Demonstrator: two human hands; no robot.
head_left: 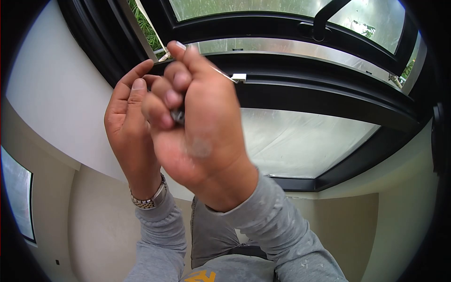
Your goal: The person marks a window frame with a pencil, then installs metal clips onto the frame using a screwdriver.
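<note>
My right hand [202, 122] is raised in front of the black window frame [291, 91], slightly blurred. Its fingers curl around a small dark metallic object [177, 116], mostly hidden in the palm, so its kind does not show. Something small and white [181, 45] shows at the tips of the thumb and forefinger; I cannot make it out. Just behind and to the left, my left hand [127, 108] is loosely curved by the frame's left corner, thumb and forefinger apart. The right hand covers part of it. A small white block [238, 77] sits on the frame's ledge, right of my hands.
Above, a black-framed window sash [263, 26] stands tilted open, with a black handle [322, 26] and greenery outside. Below the ledge is a hazy glass pane [300, 141]. A white wall [47, 84] lies left. A metal watch [149, 199] is on my left wrist.
</note>
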